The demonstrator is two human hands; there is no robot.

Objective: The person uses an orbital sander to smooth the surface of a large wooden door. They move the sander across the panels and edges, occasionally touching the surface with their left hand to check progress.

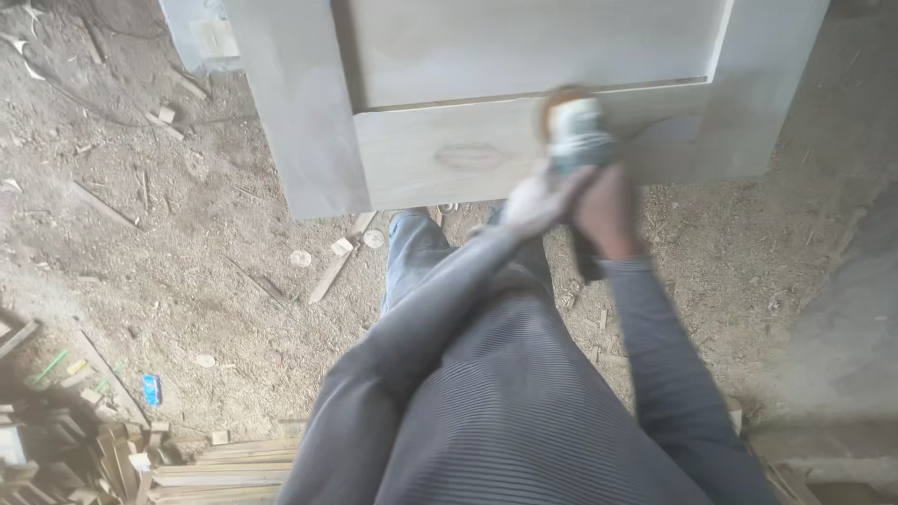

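While both hands close on it, the power sander point(575, 131) sits on the door panel point(449, 154), directly ahead; left hand point(541, 198) forward, right hand point(608, 213) behind, body running toward the person.

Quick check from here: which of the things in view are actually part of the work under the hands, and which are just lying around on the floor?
In use:
- power sander, gripped by left hand and right hand
- pale wooden door panel, under the sander

Lying about:
- wood offcuts on the sawdust floor
- stacked wood strips
- small blue item
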